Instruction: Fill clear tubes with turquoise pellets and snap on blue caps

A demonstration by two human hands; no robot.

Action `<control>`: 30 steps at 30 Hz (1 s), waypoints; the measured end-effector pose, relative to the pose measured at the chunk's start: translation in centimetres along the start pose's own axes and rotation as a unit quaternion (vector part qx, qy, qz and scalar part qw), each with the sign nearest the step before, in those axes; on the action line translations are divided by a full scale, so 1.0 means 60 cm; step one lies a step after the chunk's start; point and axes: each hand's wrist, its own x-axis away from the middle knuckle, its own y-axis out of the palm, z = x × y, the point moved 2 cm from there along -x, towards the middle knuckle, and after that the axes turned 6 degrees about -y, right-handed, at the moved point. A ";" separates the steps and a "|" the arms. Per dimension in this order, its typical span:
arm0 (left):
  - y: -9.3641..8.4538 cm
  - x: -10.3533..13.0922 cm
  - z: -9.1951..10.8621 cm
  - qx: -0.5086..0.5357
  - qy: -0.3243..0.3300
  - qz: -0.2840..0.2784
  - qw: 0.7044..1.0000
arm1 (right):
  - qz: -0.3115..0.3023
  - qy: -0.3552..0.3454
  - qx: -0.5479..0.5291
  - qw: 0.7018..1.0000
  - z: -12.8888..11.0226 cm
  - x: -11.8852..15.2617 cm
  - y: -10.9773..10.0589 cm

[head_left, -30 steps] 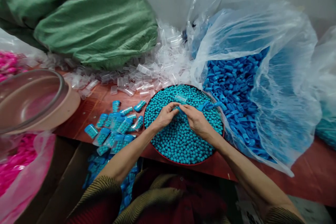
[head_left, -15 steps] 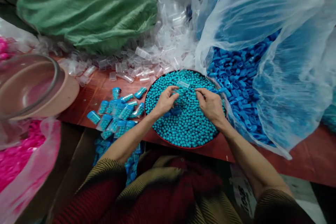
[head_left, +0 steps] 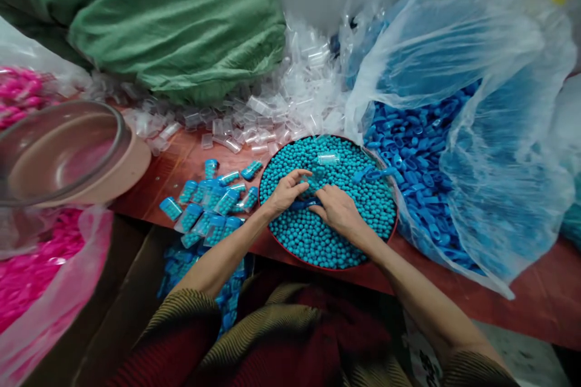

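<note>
A round red-rimmed tray [head_left: 327, 267] full of small turquoise balls [head_left: 318, 242] stands in front of me. Over its left part, my left hand [head_left: 289, 190] is curled round a clear container, hard to make out between the fingers. My right hand [head_left: 334, 207] is beside it, its fingers closed on a dark blue piece [head_left: 303, 203] between the hands. A clear tube [head_left: 328, 159] lies on the balls behind the hands. Blue caps [head_left: 370, 174] rest at the tray's right side. Left of the tray are several filled tubes with blue lids [head_left: 188, 217].
An open bag of blue caps [head_left: 417, 157] is at the right. Clear tubes [head_left: 254, 121] are heaped behind the tray, below a green cloth bundle [head_left: 181, 18]. Bowls [head_left: 136, 175] and pink pieces [head_left: 40, 260] are at the left.
My right hand has moved left and down from the tray's right part to beside my left hand. The whole view has shifted slightly, with objects appearing lower and further right.
</note>
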 end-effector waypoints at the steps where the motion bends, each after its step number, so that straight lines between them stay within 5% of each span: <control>1: 0.000 0.001 -0.001 0.024 0.001 -0.004 1.000 | 0.008 0.003 -0.058 0.998 0.008 -0.001 -0.005; 6: 0.011 0.001 0.003 0.176 -0.043 -0.045 0.982 | 0.106 0.081 -0.377 0.916 0.043 -0.009 -0.030; 13: 0.016 -0.006 0.001 0.279 -0.096 -0.112 0.949 | 0.168 0.131 -0.613 0.761 0.073 -0.009 -0.046; 18: 0.026 -0.002 0.007 0.207 -0.079 -0.085 0.971 | 0.118 0.125 -0.587 0.791 0.083 -0.008 -0.061; 21: 0.038 0.005 0.016 0.127 -0.067 -0.077 0.987 | 0.065 0.148 -0.638 0.753 0.083 -0.011 -0.052; 26: 0.051 0.009 0.022 0.041 -0.046 -0.076 0.995 | 0.066 0.183 -0.692 0.696 0.090 -0.007 -0.034; 30: 0.058 0.007 0.021 -0.006 -0.032 -0.076 0.997 | 0.093 0.153 -0.628 0.757 0.082 -0.003 -0.035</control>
